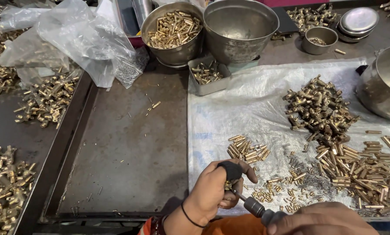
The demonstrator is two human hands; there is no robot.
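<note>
Right hand (pixel 321 219) grips one screwdriver (pixel 253 206); left hand (pixel 216 189) (thumb capped) pinches fitting (pixel 228 185).

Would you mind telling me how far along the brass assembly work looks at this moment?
Done: a pile of assembled brass fittings lies on the white sheet. In hand: the left hand pinches one small brass piece while the right hand drives a screwdriver into it. Left: many loose brass pins and small springs lie unused.

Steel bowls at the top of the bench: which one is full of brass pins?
The left bowl; the larger bowl beside it looks empty.
</note>
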